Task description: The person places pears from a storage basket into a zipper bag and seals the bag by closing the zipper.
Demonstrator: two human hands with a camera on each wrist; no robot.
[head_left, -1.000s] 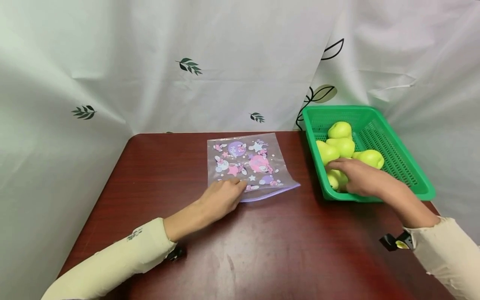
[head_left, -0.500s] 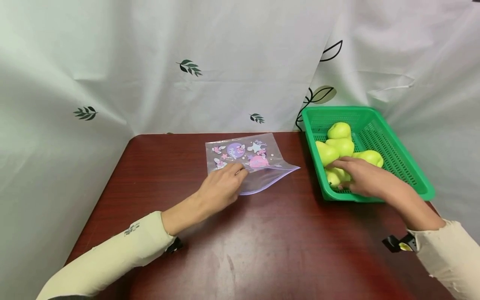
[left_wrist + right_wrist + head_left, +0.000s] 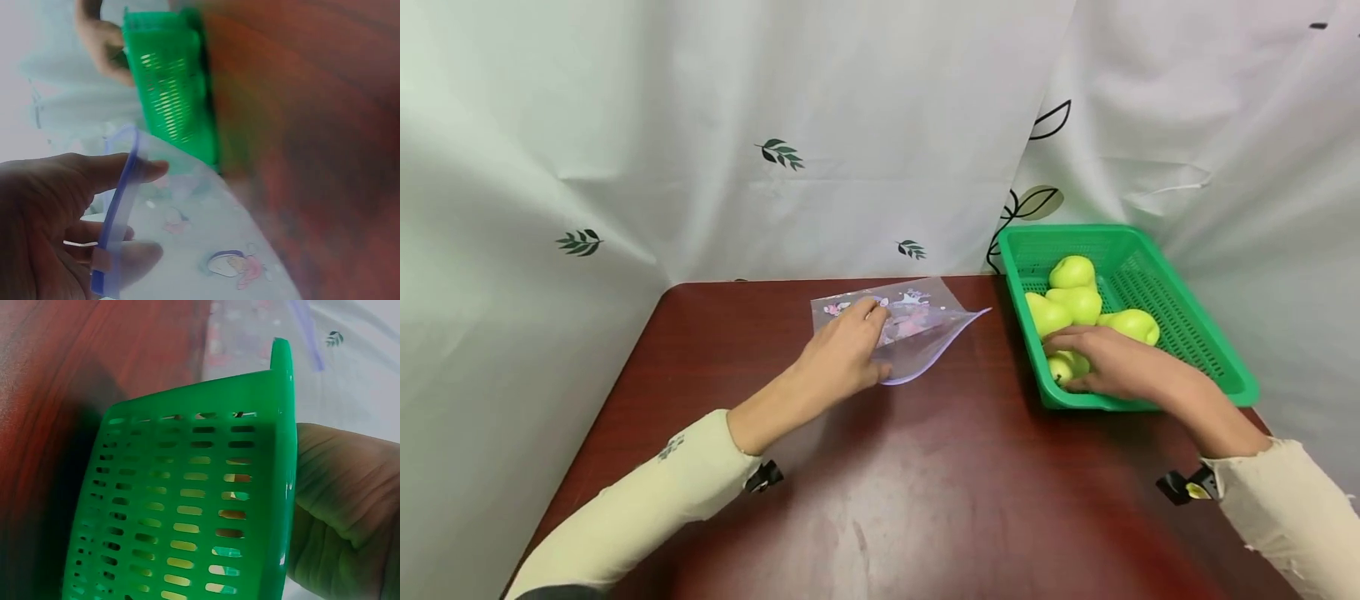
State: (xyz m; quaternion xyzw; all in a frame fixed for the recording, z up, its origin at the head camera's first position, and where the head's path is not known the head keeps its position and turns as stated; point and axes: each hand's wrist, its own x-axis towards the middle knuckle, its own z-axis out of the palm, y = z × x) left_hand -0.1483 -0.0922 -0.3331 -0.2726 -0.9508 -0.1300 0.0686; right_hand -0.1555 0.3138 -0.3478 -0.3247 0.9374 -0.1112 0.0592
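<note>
A clear zip bag with purple edging and printed figures lies on the table, its mouth gaping toward me. My left hand is at that mouth, thumb and fingers spread apart. Close up in the left wrist view, the purple zip strip crosses the fingers, and some fingertips show through the plastic. Inside the green basket, my right hand has its fingers and thumb around a yellow-green pear in the near left corner. The basket wall hides those fingers in the right wrist view.
Several other pears lie in the basket's left half and middle. The basket stands at the right end of the dark red table. White patterned cloth hangs behind the table and along its sides.
The left hand has lifted the bag's upper layer and its fingers have spread, so the mouth gapes wider. The right hand stays at the same pear, having shifted only slightly.
</note>
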